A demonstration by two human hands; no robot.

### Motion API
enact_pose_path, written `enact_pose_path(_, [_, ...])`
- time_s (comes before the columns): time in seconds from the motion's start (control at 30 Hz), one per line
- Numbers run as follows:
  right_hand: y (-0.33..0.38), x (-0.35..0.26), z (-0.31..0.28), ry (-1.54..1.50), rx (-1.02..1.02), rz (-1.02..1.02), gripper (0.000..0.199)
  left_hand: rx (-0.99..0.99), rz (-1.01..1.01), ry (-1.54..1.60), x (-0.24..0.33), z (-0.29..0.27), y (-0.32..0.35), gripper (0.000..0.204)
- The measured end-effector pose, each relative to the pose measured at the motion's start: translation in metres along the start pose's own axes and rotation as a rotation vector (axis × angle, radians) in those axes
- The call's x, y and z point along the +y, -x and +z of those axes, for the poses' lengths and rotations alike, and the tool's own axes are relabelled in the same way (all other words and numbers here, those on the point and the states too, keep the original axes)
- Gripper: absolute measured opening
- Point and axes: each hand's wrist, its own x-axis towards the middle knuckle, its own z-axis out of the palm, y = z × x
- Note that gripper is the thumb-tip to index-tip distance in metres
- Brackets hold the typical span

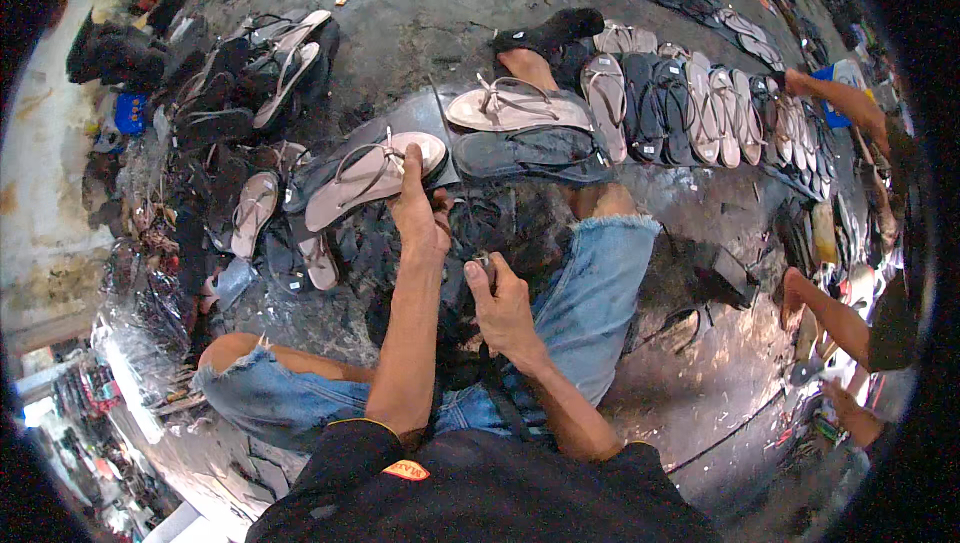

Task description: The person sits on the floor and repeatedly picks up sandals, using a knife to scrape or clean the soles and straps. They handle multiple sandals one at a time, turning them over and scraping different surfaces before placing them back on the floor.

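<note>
My left hand (422,223) grips the heel of a beige thong sandal (345,193), thumb on top of the footbed and the other fingers mostly hidden beneath. Its brown straps face up and the toe points to the lower left. Close by on the right, my right hand (503,305) is closed, thumb up, around something small and dark that I cannot make out. Just beyond the hands, another beige sandal (520,111) lies on its side above a black sandal (530,151). Dark straps or scraps (490,218) lie heaped between my legs.
A long row of beige and black sandals (705,113) stretches to the right. More sandals (290,68) are piled at the left, with a single beige one (255,213) nearer. Other people's limbs (840,103) reach in at the right edge. A black block-like object (728,273) sits beside my right knee.
</note>
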Motion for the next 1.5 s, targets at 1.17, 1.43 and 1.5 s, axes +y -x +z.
enact_pose_path(1.17, [0.084,0.014,-0.253,-0.364,0.895,0.121,0.030,-0.800,0.369,-0.252,-0.001,0.106,-0.152,0.079])
enact_pose_path(1.43, [0.126,0.100,-0.242,-0.193,0.975,0.419,0.020,-1.239,0.019,-1.412,-0.012,0.130,-0.203,0.109])
enact_pose_path(1.5, [0.134,0.113,-0.253,-0.183,0.983,0.407,0.017,-1.215,-0.097,-1.538,0.022,0.149,-0.110,0.115])
